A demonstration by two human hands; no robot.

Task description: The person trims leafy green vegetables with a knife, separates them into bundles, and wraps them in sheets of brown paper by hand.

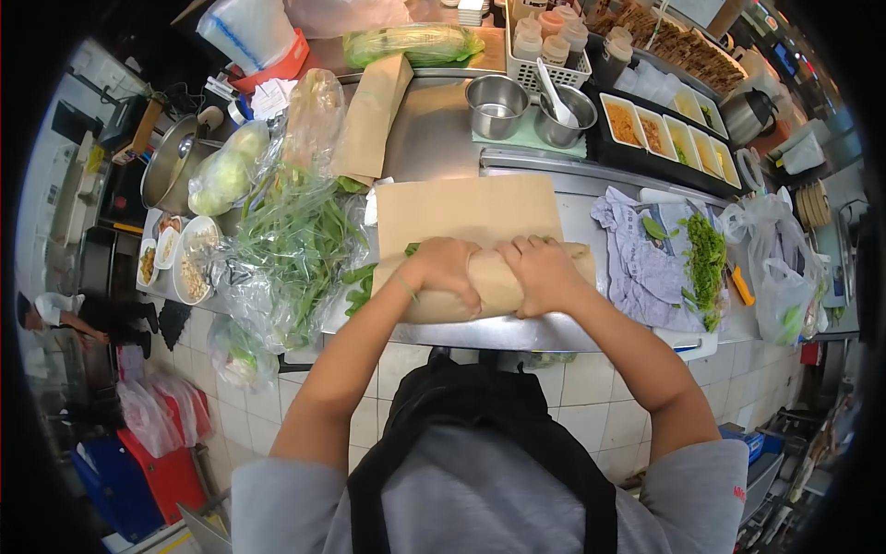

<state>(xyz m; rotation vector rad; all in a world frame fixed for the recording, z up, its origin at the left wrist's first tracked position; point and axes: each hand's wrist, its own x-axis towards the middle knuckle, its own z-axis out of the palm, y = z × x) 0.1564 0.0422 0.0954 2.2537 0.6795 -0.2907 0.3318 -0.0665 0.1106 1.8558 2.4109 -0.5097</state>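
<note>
Both hands grip a thick roll of brown paper [434, 300] at the front of the metal counter. My left hand [447, 272] wraps over the left part of the roll, thumb toward me. My right hand [540, 275] curls over the right part, fingers pressed on top. Beyond the hands, the flat remainder of the paper sheet lies spread out. Green leaves [360, 291] stick out at the roll's left end; what else is inside is hidden by the paper.
Left of the roll sit bagged leafy greens [300, 240] and a white bowl [196, 268]. Steel bowls [498, 109] and a black tray of food containers [614, 152] stand behind. On the right are a cloth [637, 268], green sprigs [706, 263] and an orange-handled tool [741, 285].
</note>
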